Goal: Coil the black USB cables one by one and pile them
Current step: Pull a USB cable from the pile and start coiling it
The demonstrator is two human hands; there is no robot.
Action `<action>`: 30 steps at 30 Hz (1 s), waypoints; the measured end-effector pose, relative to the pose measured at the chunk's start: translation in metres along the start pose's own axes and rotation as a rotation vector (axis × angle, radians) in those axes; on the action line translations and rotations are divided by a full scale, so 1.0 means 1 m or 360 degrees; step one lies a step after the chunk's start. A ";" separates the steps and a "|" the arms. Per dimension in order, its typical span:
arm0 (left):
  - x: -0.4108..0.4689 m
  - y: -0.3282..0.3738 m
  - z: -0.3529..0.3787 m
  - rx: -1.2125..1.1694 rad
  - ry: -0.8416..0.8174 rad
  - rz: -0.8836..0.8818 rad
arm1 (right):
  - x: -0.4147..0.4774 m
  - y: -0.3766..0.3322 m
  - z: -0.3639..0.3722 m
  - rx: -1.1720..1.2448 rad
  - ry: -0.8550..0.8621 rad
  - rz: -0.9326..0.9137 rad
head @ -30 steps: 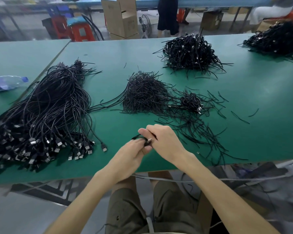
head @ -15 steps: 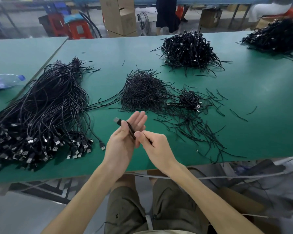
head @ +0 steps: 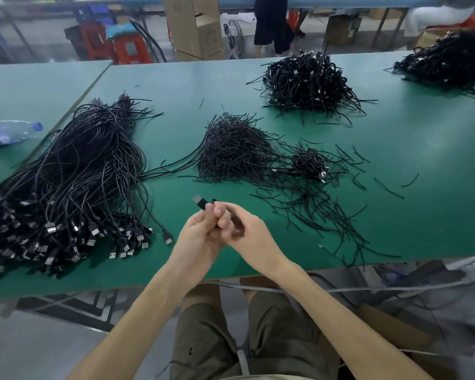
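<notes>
So your left hand [head: 200,238] and right hand [head: 251,238] both clench one cable [head: 201,202], plug poking out at 11 o'clock, probably to keep the loops tight. Loose bundle [head: 74,174] sits at 9, coiled pile [head: 309,161] at 1.

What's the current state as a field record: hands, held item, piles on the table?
left hand: grips USB cable, plug sticking out above the fingers
right hand: pinches the same cable, touching the left hand
uncoiled bundle: large, table left
small coiled pile: centre-right
large coiled heap: behind it
short black strands: heap at centre
table: green
</notes>
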State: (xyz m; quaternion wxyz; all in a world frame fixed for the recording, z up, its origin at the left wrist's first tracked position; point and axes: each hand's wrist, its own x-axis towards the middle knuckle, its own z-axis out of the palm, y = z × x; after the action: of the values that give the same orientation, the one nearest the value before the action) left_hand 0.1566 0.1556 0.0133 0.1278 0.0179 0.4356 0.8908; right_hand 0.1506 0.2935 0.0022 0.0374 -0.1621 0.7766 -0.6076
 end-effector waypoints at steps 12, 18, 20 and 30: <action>-0.005 -0.001 -0.012 0.1060 0.0146 0.0127 | 0.000 0.010 -0.017 -0.0548 0.0214 -0.0107; -0.001 -0.006 -0.021 0.1369 0.0383 0.0040 | -0.002 0.017 -0.021 -0.0864 0.0123 -0.0224; -0.001 -0.006 -0.024 0.1555 0.0390 0.0025 | -0.004 0.017 -0.020 -0.0965 0.0073 -0.0292; 0.003 0.012 -0.032 0.2626 -0.0183 -0.0234 | -0.002 0.017 -0.013 -0.1186 -0.0177 -0.0548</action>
State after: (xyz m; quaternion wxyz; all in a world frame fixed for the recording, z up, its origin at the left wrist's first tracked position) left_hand 0.1466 0.1250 0.0024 0.1535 0.1230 0.9419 0.2721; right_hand 0.1460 0.3096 -0.0106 -0.0842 -0.3248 0.9017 -0.2726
